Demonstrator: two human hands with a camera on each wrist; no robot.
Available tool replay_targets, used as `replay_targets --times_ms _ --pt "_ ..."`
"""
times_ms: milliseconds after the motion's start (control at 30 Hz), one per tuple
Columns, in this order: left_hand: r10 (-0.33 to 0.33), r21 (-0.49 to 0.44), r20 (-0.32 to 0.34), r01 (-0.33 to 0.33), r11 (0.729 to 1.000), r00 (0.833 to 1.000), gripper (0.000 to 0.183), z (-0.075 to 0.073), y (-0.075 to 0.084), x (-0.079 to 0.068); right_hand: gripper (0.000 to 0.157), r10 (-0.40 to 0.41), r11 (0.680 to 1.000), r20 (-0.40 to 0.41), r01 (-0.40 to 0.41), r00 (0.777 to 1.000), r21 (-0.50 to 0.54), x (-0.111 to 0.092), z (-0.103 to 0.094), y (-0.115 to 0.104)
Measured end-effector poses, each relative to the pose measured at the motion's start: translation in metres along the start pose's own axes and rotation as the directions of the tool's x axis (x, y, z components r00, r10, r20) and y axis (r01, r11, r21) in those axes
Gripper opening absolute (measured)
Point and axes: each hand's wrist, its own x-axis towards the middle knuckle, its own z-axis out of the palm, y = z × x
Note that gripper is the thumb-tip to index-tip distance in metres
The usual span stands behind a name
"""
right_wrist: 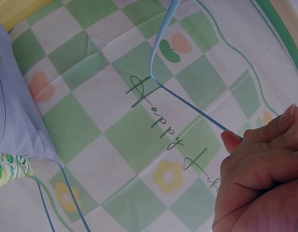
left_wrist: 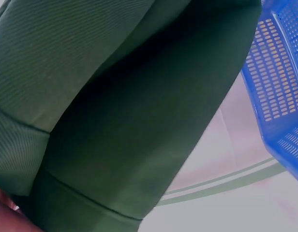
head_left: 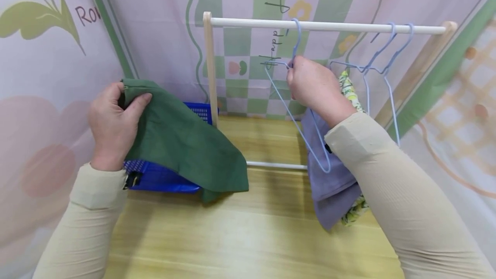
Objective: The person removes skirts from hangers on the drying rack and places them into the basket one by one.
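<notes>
My left hand (head_left: 115, 122) pinches the top edge of a green cloth garment (head_left: 182, 141), which hangs down to the right across a blue basket (head_left: 162, 178). In the left wrist view the garment (left_wrist: 139, 111) fills most of the picture, its folds falling apart. With my right hand (head_left: 315, 85) I grip a light blue wire hanger (head_left: 284, 106) just below its hook. That hook still loops over the white rail (head_left: 248, 22). The right wrist view shows the hanger's bent corner (right_wrist: 151, 75) and my curled fingers (right_wrist: 265, 159).
Two more blue hangers (head_left: 392, 94) hang on the rail at the right. A purple garment (head_left: 329, 193) and a yellow-green patterned one (head_left: 350, 91) hang beside my right forearm. The wooden rack post (head_left: 211, 68) stands near the basket, and a lower white bar (head_left: 277, 165) crosses the table.
</notes>
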Motion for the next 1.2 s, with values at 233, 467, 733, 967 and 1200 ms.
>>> replay_targets --times_ms 233,467,733,967,1200 --pt "0.035 0.048 0.052 -0.038 0.998 0.998 0.036 0.000 0.004 -0.001 0.041 0.003 1.000 0.000 -0.003 1.000 0.007 0.000 0.001 0.000" --pt "0.064 0.089 0.075 -0.070 0.994 0.995 0.037 0.000 0.006 0.000 0.044 0.017 1.000 0.005 -0.017 1.000 0.002 -0.001 0.001 -0.001" --pt "0.124 0.090 0.140 -0.137 0.986 0.982 0.029 0.000 0.007 0.000 0.044 0.028 1.000 0.011 -0.028 1.000 -0.005 -0.001 0.000 -0.002" --pt "0.079 0.163 0.224 -0.118 0.980 0.971 0.033 0.000 0.008 0.001 0.044 0.022 1.000 0.003 -0.022 1.000 -0.007 -0.001 0.000 -0.001" --pt "0.048 0.246 0.296 -0.125 0.961 0.954 0.040 -0.001 0.010 0.001 0.043 0.014 1.000 -0.007 -0.014 1.000 -0.013 -0.001 0.001 -0.001"
